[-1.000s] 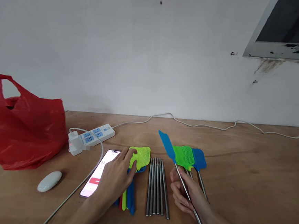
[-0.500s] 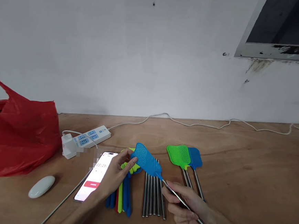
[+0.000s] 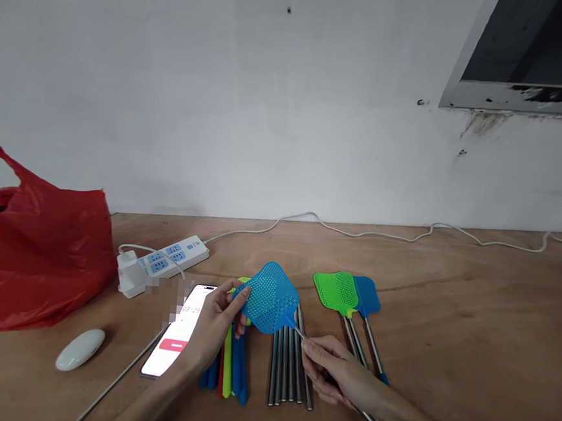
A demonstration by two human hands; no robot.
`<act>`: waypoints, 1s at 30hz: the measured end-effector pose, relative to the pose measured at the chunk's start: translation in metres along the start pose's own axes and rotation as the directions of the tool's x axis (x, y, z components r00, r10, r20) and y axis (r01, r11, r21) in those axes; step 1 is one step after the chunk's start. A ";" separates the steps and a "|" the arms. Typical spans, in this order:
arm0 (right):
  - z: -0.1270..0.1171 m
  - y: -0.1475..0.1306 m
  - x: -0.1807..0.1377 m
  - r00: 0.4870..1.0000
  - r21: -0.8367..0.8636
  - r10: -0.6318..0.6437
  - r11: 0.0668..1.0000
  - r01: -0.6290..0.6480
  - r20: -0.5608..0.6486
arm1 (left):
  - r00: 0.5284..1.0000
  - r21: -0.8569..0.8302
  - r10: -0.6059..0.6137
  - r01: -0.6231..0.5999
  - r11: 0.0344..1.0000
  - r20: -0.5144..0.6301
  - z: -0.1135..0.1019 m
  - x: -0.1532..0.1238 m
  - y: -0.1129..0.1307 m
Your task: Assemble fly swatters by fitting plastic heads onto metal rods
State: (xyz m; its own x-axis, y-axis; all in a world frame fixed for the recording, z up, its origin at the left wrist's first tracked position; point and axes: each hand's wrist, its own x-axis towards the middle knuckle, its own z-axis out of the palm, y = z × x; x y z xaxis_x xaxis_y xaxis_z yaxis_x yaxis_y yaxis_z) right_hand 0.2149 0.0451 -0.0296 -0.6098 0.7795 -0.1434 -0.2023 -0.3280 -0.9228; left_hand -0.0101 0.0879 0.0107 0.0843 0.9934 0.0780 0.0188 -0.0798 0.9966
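Note:
My left hand point(image 3: 213, 328) pinches the edge of a blue fly swatter head point(image 3: 270, 297) held just above the wooden table point(image 3: 471, 329). My right hand point(image 3: 341, 374) grips the swatter's thin metal rod close behind the head. Under the blue head lies a pile of loose plastic handles and heads point(image 3: 230, 365) in blue, green and red. Beside it is a row of several bare metal rods point(image 3: 289, 367). Two assembled swatters, green point(image 3: 336, 289) and blue point(image 3: 366, 296), lie to the right.
A phone point(image 3: 178, 332) with a lit screen lies left of the pile, its cable running off the table's front edge. A white power strip point(image 3: 168, 257), a white oval object point(image 3: 80, 349) and a red plastic bag point(image 3: 34, 249) sit at the left. A white cord point(image 3: 405, 236) runs along the wall.
My right hand swung the blue swatter from above the assembled pair leftward over the pile. My left hand left the green head and took hold of the blue head's edge.

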 end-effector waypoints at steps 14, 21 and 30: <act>-0.006 -0.007 -0.001 0.997 0.106 0.054 0.993 -0.047 -0.057 | 0.995 0.116 0.097 -0.092 0.989 -0.034 0.001 -0.002 -0.005; -0.003 -0.010 -0.001 0.963 0.109 -0.023 0.993 0.054 -0.270 | 0.994 0.167 0.097 -0.089 0.982 -0.041 -0.008 0.007 -0.005; -0.001 -0.014 -0.008 0.940 0.040 -0.110 0.991 0.129 -0.322 | 0.997 0.187 0.048 -0.060 0.980 0.065 -0.003 0.004 -0.009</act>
State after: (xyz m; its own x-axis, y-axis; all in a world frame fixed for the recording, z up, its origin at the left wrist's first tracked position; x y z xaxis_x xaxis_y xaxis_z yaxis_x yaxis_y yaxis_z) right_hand 0.2233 0.0438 -0.0162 -0.3047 0.9408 -0.1487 -0.3100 -0.2456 -0.9185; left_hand -0.0129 0.0928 0.0016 0.1500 0.9808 0.1244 0.1999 -0.1533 0.9677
